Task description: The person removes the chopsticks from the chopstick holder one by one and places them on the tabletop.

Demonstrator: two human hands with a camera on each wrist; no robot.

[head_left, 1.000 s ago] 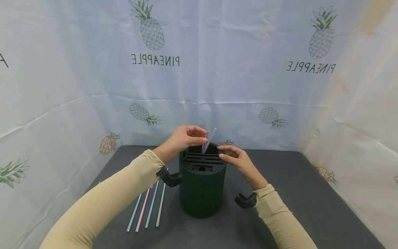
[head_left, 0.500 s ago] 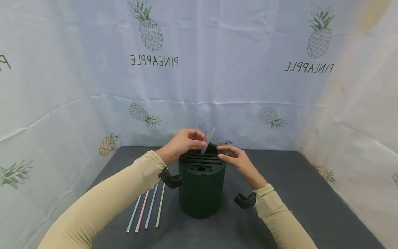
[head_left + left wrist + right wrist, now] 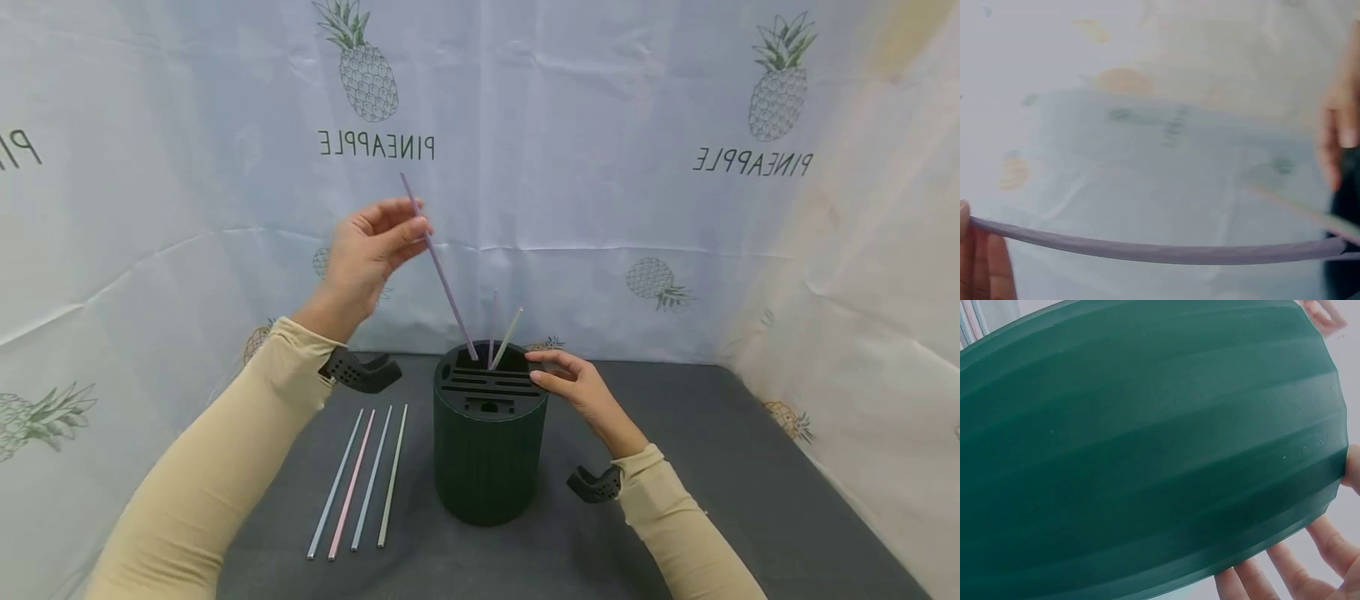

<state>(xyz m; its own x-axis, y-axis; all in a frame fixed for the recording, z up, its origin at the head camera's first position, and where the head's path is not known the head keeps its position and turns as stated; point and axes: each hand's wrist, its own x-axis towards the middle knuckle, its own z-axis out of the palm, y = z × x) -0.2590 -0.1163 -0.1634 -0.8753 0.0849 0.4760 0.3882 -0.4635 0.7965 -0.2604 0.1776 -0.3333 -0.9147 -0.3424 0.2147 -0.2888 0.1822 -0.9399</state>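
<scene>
Purple drinking straw (image 3: 447,292): slanted, upper end toward the left, lower tip lined up with the rear opening of the dark green utensil holder (image 3: 487,467). Can't tell if the tip sits below the rim.

Left hand (image 3: 367,258): pinches that straw high, thumb against fingers, well above the holder. High grip likely keeps the knuckles off the rim and leaves the lower length free.

Right hand (image 3: 577,392): thumb and fingers rest on the holder's right rim, spread, not wrapped. Reads as steadying. Hands well apart.

Two more in the rear compartment: second purple straw (image 3: 493,321) near upright, pale yellow straw (image 3: 507,337) leaning right. Both stick out above the rim, so they narrow the mouth; the held tip is left of them. Slotted insert (image 3: 491,385) takes the front part of the top, so only the rear opening looks roomy.

Left of the holder, side by side on the table (image 3: 675,417): outer blue straw (image 3: 335,483), pink straw (image 3: 351,487), inner blue straw (image 3: 371,479), pale green straw (image 3: 392,479). Gaps between them look enough for fingertips. Left sleeve (image 3: 217,467) runs close beside them.

Edges: printed sheet (image 3: 562,208) stands just behind the table's back edge, so depth there is tight. Widest room is overhead and to the right.
</scene>
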